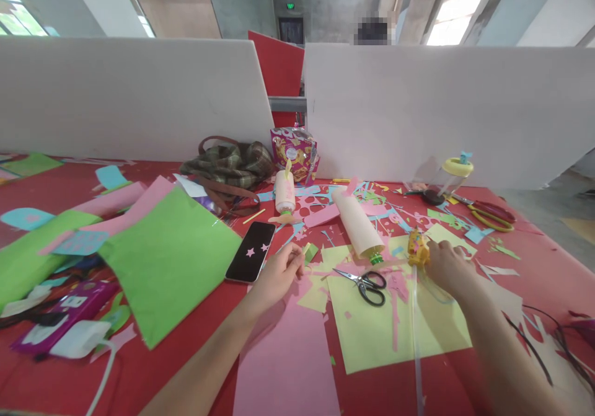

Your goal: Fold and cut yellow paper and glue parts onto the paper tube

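Note:
My left hand (280,271) is closed in a pinch beside the black phone (249,252). A small yellow-green scrap (307,250) shows at its fingertips; whether they grip it I cannot tell. With curled fingers, my right hand (449,268) holds the right side of a small yellow tape dispenser (418,247). Below the dispenser, a clear strip (416,335) runs toward me over a yellow paper sheet (367,338). Black-handled scissors (367,284) lie partly spread between my hands. Behind them rests a paper-wrapped bottle (357,222) with a green cap. Pink paper (288,354) lies under my left forearm.
A smaller wrapped bottle (285,191) stands near a snack bag (295,152) and a plaid bag (230,160). Green paper (171,255) covers the left side. Red-and-yellow-handled scissors (493,214) lie right, by a clear cup (450,177). White panels (418,106) border the back.

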`<state>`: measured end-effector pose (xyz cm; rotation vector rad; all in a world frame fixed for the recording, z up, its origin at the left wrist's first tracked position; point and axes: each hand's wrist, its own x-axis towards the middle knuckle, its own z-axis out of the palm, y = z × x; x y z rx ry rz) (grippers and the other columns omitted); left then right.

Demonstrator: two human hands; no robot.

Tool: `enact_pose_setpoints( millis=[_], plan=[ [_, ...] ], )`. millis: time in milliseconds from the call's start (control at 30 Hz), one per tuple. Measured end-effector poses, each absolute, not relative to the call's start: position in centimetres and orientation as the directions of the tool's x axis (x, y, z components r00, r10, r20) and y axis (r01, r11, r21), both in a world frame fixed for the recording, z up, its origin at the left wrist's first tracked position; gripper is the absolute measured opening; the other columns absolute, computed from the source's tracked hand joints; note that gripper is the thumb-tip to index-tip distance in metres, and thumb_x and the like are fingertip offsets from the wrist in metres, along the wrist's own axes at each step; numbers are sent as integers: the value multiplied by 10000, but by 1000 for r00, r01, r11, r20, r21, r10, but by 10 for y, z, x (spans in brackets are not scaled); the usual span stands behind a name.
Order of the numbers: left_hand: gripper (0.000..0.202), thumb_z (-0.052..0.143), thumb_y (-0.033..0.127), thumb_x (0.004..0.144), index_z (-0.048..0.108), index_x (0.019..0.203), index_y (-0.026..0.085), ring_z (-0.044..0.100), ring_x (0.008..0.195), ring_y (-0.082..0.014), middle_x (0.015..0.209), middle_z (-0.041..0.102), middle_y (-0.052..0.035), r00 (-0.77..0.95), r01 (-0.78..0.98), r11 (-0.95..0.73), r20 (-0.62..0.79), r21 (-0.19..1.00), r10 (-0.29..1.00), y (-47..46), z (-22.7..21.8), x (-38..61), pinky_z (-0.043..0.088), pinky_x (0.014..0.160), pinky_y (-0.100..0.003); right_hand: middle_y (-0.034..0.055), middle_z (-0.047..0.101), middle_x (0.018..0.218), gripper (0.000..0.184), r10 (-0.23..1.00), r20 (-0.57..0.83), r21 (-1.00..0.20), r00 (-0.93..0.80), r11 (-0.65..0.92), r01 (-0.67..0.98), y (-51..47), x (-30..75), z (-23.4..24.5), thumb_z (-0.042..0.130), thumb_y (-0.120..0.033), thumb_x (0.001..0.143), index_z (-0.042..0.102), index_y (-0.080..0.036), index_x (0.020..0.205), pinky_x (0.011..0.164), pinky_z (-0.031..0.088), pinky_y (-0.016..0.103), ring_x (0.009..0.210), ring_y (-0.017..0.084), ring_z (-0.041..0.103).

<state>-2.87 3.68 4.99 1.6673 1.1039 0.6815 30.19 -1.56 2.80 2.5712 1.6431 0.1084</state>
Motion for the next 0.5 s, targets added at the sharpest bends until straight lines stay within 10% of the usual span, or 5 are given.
enact_pose_setpoints(
  millis=[500],
  plan=[
    [152, 581, 160, 702, 476, 809, 136, 492, 533, -76, 676, 558, -16, 583, -241, 474, -264, 847, 769, 52, 64, 7, 365, 521, -208, 103, 534, 872, 372, 919, 44, 45, 391, -393, 919, -12, 336, 10, 448, -154, 642, 461, -151, 1014, 541, 336, 263, 769, 229, 514]
  ],
)
